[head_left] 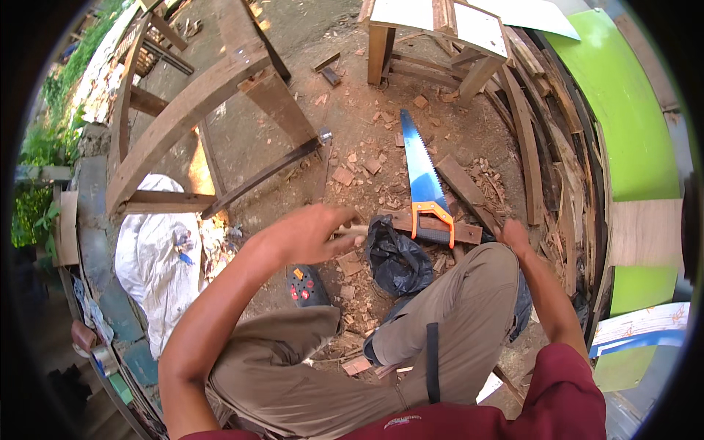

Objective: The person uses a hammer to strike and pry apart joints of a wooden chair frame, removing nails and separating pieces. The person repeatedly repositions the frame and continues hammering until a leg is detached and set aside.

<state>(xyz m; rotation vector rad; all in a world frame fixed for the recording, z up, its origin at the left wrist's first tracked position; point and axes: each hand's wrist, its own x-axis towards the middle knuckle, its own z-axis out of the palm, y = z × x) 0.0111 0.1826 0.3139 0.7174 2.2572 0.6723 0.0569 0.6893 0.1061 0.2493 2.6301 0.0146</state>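
Observation:
My left hand (312, 231) hovers over the wood chips, left of a black plastic bag (396, 257). Its thumb and fingers are apart, and a pale patch between them is too unclear to name. Beyond my right knee, my right hand (515, 236) is closed by the lower end of a brown wooden plank (467, 192); the knee and the hand itself hide what its fingers hold, if anything. Between my hands lies a handsaw (425, 176) with a blue blade and an orange and black handle. The handle rests across a short wooden board (469, 233).
A wooden frame (183, 110) stands at the left, near a white sack (158, 257). At the back right is a low bench (378, 55) with a white top. Long timber pieces (524, 139) line the right side beside a green panel (623, 110). Chips cover the ground.

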